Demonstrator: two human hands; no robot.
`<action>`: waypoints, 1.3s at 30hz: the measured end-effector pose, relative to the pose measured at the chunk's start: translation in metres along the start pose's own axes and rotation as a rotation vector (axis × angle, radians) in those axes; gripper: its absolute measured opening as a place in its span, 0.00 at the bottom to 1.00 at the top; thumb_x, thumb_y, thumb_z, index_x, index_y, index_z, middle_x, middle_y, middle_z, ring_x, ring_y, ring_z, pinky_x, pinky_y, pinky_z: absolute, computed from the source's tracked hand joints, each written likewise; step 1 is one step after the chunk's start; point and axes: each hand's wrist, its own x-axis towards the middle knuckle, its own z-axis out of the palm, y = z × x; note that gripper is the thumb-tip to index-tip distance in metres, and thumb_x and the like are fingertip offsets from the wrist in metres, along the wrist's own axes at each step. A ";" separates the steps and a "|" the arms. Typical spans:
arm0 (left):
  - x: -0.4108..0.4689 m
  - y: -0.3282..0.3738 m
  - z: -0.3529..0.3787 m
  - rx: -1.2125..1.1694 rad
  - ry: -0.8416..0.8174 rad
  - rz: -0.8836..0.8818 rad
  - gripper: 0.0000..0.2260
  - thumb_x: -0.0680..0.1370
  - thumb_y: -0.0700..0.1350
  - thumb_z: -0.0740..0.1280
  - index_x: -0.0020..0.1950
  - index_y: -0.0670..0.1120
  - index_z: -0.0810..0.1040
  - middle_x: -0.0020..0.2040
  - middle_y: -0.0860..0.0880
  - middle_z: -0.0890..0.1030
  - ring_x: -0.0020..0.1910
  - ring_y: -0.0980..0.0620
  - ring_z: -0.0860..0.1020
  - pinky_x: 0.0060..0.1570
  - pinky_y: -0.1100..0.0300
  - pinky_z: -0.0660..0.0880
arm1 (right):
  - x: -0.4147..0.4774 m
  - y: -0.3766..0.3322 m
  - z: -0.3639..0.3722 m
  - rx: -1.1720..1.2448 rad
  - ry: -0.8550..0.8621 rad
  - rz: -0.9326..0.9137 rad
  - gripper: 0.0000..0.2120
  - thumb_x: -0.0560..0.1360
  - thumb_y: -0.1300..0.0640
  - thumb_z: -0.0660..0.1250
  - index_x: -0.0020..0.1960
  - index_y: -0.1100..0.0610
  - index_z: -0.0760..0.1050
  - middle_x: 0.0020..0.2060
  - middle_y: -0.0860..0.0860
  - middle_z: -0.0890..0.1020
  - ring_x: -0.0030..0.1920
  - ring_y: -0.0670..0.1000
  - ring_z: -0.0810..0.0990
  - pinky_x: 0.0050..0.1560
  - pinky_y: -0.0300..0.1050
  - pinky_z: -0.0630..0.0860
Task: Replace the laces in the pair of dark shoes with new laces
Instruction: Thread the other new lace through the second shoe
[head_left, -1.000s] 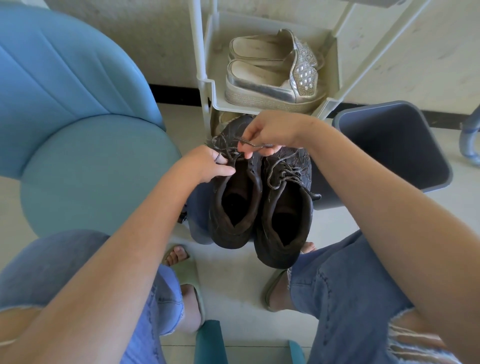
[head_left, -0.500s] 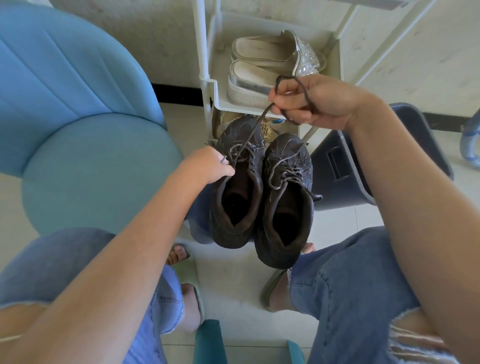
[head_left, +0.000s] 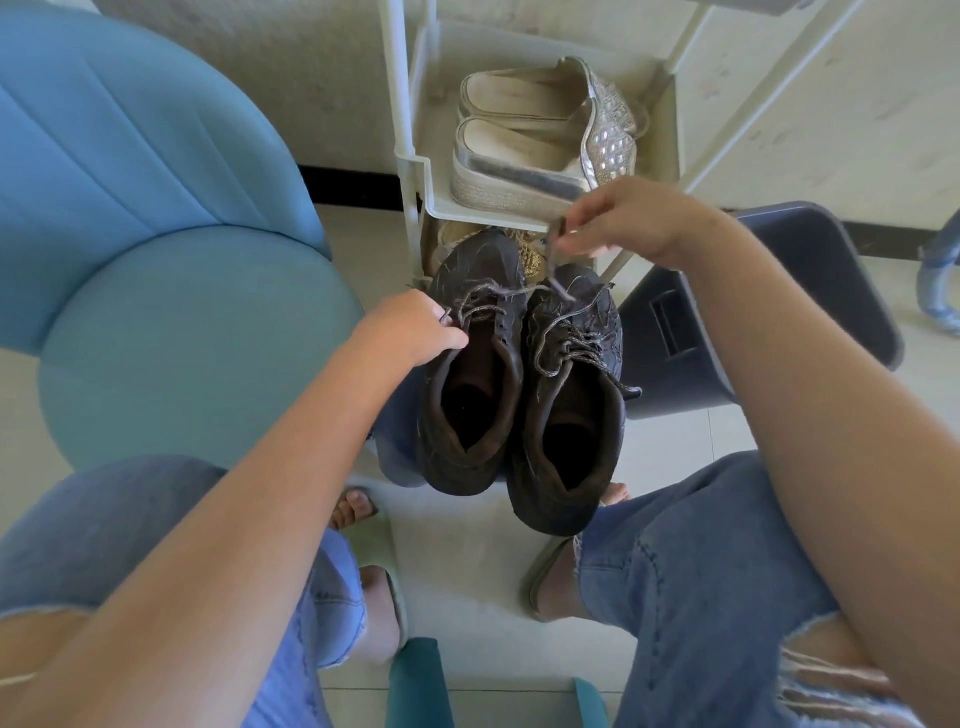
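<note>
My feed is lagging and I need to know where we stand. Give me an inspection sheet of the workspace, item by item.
Surface: blue support, mostly hidden, carries both shoes; tiled floor below.
Job's things: part-unlaced shoe, top eyelets empty; laced shoe touching beside it; old lace partly pulled out; new laces not seen.
Clutter: nothing seen.
Grips: left hand pinches the old lace at the eyelets; right hand pinches its raised end.
Cables: nothing seen.
Surroundings: blue chair, shoe rack with silver slippers, dark bin.
</note>
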 end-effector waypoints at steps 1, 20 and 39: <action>0.000 0.002 0.000 0.024 0.016 -0.002 0.12 0.75 0.49 0.68 0.39 0.40 0.75 0.37 0.44 0.74 0.39 0.44 0.72 0.43 0.56 0.68 | 0.002 0.002 0.003 0.041 0.046 0.018 0.03 0.72 0.56 0.73 0.44 0.55 0.80 0.39 0.48 0.80 0.38 0.44 0.77 0.43 0.36 0.72; -0.013 0.019 0.030 -0.597 -0.034 -0.055 0.12 0.75 0.44 0.70 0.58 0.41 0.80 0.18 0.53 0.68 0.12 0.60 0.61 0.16 0.73 0.58 | 0.006 -0.008 0.058 0.511 -0.286 0.362 0.04 0.73 0.72 0.68 0.46 0.66 0.78 0.42 0.56 0.82 0.41 0.51 0.81 0.39 0.39 0.82; -0.017 0.023 0.028 -0.770 -0.118 -0.148 0.12 0.77 0.41 0.68 0.60 0.46 0.78 0.15 0.58 0.66 0.12 0.60 0.62 0.15 0.73 0.58 | 0.010 -0.011 0.057 0.324 -0.385 0.349 0.02 0.73 0.68 0.70 0.42 0.64 0.80 0.32 0.53 0.84 0.32 0.45 0.82 0.34 0.35 0.78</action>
